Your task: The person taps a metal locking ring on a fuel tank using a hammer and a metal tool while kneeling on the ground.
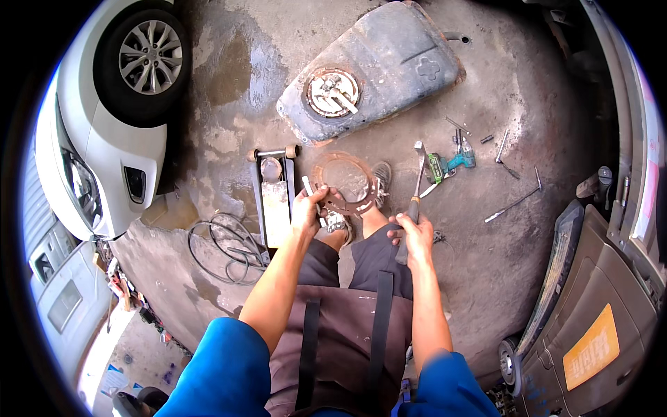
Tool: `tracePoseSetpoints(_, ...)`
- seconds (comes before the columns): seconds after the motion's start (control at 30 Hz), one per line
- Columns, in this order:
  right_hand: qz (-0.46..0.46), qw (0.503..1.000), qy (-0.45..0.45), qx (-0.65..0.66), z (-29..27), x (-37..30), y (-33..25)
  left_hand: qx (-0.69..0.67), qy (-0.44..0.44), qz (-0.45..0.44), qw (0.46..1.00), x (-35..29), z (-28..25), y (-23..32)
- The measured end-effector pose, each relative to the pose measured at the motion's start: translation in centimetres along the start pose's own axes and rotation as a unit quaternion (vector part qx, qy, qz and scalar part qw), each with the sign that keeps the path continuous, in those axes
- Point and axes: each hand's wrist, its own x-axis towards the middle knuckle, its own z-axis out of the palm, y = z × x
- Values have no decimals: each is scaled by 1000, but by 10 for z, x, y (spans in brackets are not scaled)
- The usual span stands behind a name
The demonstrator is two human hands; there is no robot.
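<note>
Grey tank [399,59] — pale fitting [333,89] in top opening. Left hand [309,208] grasps rusty ring [361,206], pale rod [306,184]; right hand [417,238] — hammer [414,210].

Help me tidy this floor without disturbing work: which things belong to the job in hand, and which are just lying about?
In the job:
Rusty ring, at the left hand
Pale rod, in the same hand
Hammer, in the right hand
Grey tank, probably; nearby, untouched

Apparently lying about:
Green-and-teal power tool
Floor jack
Long-handled tool

Left hand [308,208]: rusty ring [359,206], white bar [307,185] | right hand [416,238]: hammer [420,175] | floor [493,260]: grey tank [389,62], green-blue drill [439,167]
</note>
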Motion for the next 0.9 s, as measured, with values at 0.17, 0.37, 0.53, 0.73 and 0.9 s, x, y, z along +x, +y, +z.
tracePoseSetpoints(0.17, 61, 983, -26, -171, -46, 66, -1, 46, 51, 14, 998, 17, -77, -19)
tracePoseSetpoints(0.37, 15, 830, -22, -558, -75, 181, 48, 50, 171, 42, 983, 77, -131, -99)
tracePoseSetpoints(0.53, 15, 726, -89, -682, -68, 229, 63, 29, 231, 34, 972, 111, -145, -168)
tracePoseSetpoints(0.73, -17, 672, -115, -732, -17, 276, 82, -76, 202, 18, 976, 142, -157, -234)
tracePoseSetpoints(0.9, -2, 689, -155, -708, 38, 263, 127, -197, 209, -14, 958, 108, -162, -279)
